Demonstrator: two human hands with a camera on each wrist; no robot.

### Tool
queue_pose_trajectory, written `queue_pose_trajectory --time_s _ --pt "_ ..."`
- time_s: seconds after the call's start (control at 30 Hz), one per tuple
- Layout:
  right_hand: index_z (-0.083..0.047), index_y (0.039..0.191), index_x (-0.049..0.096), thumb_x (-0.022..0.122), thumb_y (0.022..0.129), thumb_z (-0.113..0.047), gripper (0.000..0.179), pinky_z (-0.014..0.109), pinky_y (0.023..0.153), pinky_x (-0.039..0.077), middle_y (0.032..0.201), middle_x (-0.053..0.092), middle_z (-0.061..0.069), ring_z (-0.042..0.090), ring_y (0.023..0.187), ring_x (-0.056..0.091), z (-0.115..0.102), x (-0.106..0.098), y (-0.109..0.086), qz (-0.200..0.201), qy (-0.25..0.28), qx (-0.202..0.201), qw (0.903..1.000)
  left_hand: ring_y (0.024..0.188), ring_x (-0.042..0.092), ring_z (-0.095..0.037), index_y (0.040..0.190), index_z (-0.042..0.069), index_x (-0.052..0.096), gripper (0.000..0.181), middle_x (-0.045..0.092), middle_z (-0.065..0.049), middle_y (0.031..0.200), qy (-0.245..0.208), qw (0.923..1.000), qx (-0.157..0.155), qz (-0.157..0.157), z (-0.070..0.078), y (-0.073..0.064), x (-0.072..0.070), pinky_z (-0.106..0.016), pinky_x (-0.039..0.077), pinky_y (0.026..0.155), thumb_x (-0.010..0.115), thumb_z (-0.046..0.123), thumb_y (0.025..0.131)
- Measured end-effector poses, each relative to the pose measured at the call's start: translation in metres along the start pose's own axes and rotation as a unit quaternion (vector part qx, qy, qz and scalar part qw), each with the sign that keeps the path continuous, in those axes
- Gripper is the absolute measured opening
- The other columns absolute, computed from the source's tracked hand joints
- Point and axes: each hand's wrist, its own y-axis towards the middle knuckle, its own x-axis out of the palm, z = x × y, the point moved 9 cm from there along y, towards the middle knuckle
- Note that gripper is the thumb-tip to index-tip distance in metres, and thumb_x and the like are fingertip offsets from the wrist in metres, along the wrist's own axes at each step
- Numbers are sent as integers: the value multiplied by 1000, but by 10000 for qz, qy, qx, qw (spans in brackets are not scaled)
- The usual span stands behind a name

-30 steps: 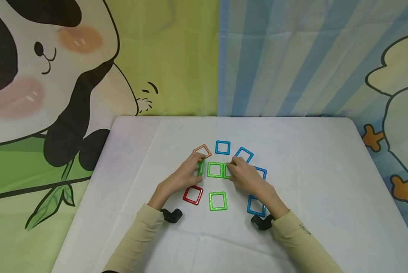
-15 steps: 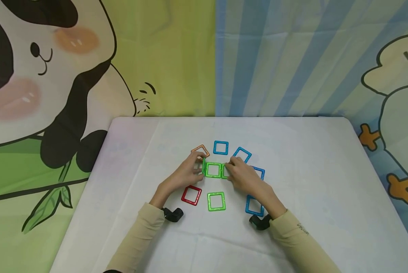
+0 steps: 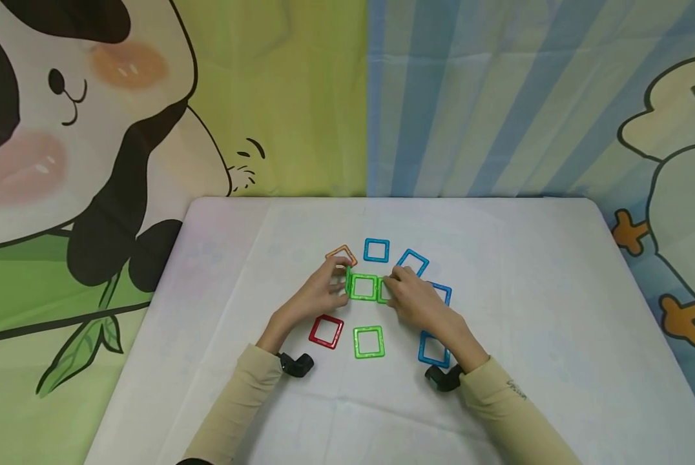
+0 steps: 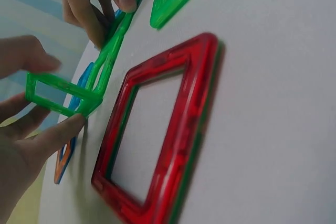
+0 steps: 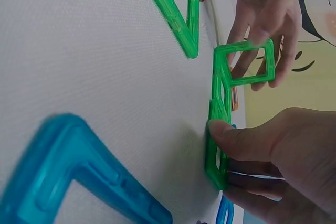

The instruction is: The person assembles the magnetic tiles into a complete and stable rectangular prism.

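Two green square magnetic tiles lie joined side by side at mid-table: a middle tile (image 3: pixel 363 298) and a right-hand tile (image 5: pixel 211 156). A third, upright green tile (image 5: pixel 244 81) stands on edge along the left side of the middle one. My left hand (image 3: pixel 321 289) holds this upright tile between thumb and fingers, the thumb low by its near edge. My right hand (image 3: pixel 417 300) pinches the right-hand tile, thumb on its near edge and fingers behind, hiding part of it in the head view.
Around the joined tiles lie a red tile (image 4: pixel 181 150), an orange tile (image 3: pixel 351 254), a loose green tile (image 3: pixel 369 355) in front and several blue tiles, one blue tile (image 3: pixel 376 261) at the back. My right forearm passes over another blue tile (image 3: pixel 422 349). A white cloth covers the table.
My left hand has brought the upright green tile rightward against the middle tile's left edge, closing the small gap between them. My right hand has stayed on the right-hand tile.
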Motion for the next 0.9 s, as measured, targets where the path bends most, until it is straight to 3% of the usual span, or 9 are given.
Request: queue_pose_trajectory --time_s 0.17,0.33,0.63,0.9 --pt "4 130 67 80 90 -11 45 40 84 57 117 63 14 28 105 60 0 -1 2 64 53 -24 10000 140 52 -28 144 7 49 45 55 -10 147 -193 9975 1 681 0 -1 -9 -47 47 111 63 22 104" --pt "4 131 66 80 90 -11 46 40 86 56 118 63 15 28 106 60 2 -1 0 134 215 -7 9997 132 59 -26 137 6 60 35 64 -9 138 -671 9897 -145 1253 -2 -3 -12 -46 51 105 62 19 104" --pt "4 135 63 78 91 -10 49 48 100 52 133 61 21 35 121 58 8 -1 -6 346 602 0 9976 126 64 -22 133 10 68 35 69 -6 132 -1172 9806 -487 1495 -6 -3 -9 -43 51 104 69 22 100" --pt "1 128 68 80 89 -8 42 51 102 52 134 61 21 37 126 57 -4 -5 -18 941 915 -381 9906 125 64 -21 132 12 69 35 70 -4 131 -1302 9771 -718 1525 -9 -4 -9 -43 50 105 70 25 99"
